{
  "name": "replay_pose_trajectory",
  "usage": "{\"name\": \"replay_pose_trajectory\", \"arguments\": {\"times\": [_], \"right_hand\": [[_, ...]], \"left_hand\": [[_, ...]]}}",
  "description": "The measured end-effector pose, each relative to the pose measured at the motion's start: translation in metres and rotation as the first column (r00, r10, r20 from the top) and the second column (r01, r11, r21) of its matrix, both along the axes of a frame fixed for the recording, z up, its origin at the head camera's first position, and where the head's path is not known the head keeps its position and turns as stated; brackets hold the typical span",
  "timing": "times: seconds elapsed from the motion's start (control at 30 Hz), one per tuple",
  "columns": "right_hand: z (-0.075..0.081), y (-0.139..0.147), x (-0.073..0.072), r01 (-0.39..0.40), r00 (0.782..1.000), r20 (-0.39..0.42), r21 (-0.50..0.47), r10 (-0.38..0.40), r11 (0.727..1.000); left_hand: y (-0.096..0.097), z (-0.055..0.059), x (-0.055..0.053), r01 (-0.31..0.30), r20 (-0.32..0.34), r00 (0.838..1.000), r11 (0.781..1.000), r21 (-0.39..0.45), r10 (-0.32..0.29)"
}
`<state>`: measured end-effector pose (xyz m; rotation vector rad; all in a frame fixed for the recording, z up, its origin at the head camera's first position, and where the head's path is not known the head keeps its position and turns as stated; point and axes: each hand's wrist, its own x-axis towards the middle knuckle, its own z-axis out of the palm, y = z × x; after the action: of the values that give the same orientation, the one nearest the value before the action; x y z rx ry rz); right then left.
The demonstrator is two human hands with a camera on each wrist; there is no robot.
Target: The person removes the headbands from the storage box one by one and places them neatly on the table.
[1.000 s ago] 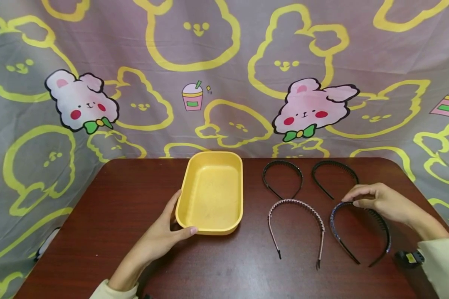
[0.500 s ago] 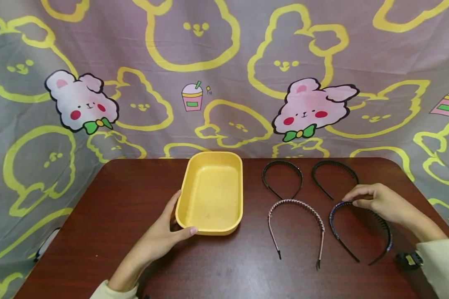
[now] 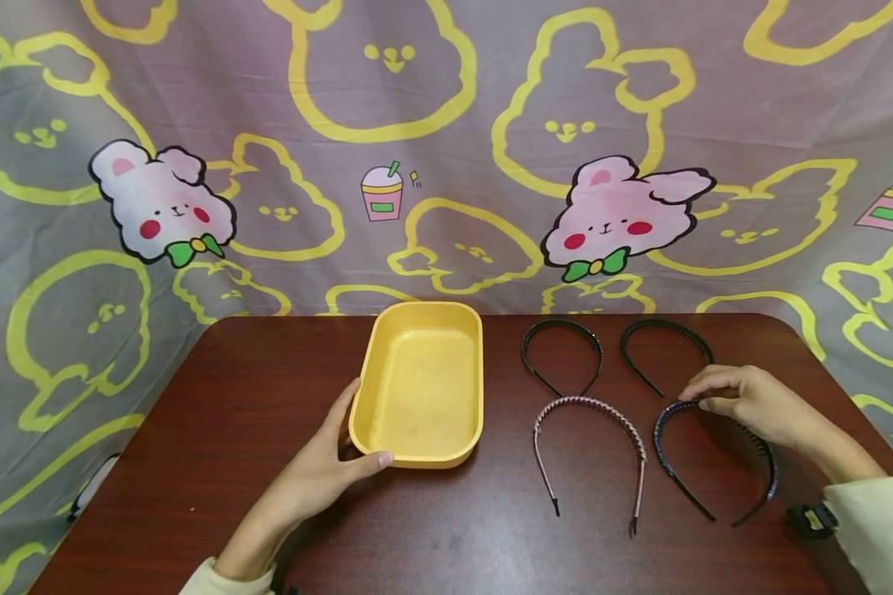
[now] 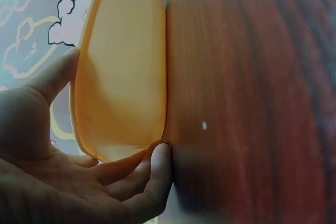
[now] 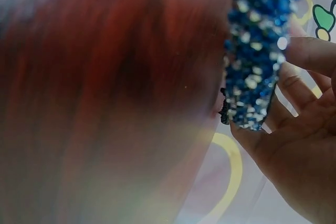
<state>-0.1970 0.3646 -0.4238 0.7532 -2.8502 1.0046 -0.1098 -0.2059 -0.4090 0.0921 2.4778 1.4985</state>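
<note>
My left hand (image 3: 308, 479) grips the near left corner of a yellow plastic tub (image 3: 355, 413), thumb at the rim. Curled fingers (image 4: 149, 184) lie against its outer side in the left wrist view. At the right, my right hand (image 3: 766, 406) pinches the top of a toothed black headband (image 3: 661, 450) covered in blue glitter. In the right wrist view its sparkling band (image 5: 257, 45) shows large; the fingers partly hide the top of its arch from the head camera. To its left lies a pink twisted headband (image 3: 591, 402).
Two black headbands lie farther back, a left one (image 3: 563, 324) and a right one (image 3: 666, 325). They rest on the dark red-brown table (image 3: 268, 388). Behind it hangs a printed curtain (image 3: 446, 165). A small black device (image 3: 813, 521) sits at the right cuff.
The blue glitter headband has shifted and tilted very slightly in my right hand, and the right sleeve has edged left. The left hand, the tub and the other headbands stay where they were.
</note>
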Motion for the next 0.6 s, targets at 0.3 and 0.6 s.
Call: {"name": "replay_pose_trajectory", "arguments": {"times": [0.3,0.6], "right_hand": [[-0.0048,-0.0012,-0.0006,-0.01,1.0,0.001,-0.001,0.01,1.0],[-0.0062,-0.001,-0.0023,-0.007,1.0,0.021,0.009,0.006,1.0]], "left_hand": [[0.0001,-0.0002,0.0003,0.003,-0.004,1.0,1.0,-0.005,-0.003],[0.0,0.0,0.0002,0.001,-0.003,1.0,1.0,-0.012,-0.001]]}}
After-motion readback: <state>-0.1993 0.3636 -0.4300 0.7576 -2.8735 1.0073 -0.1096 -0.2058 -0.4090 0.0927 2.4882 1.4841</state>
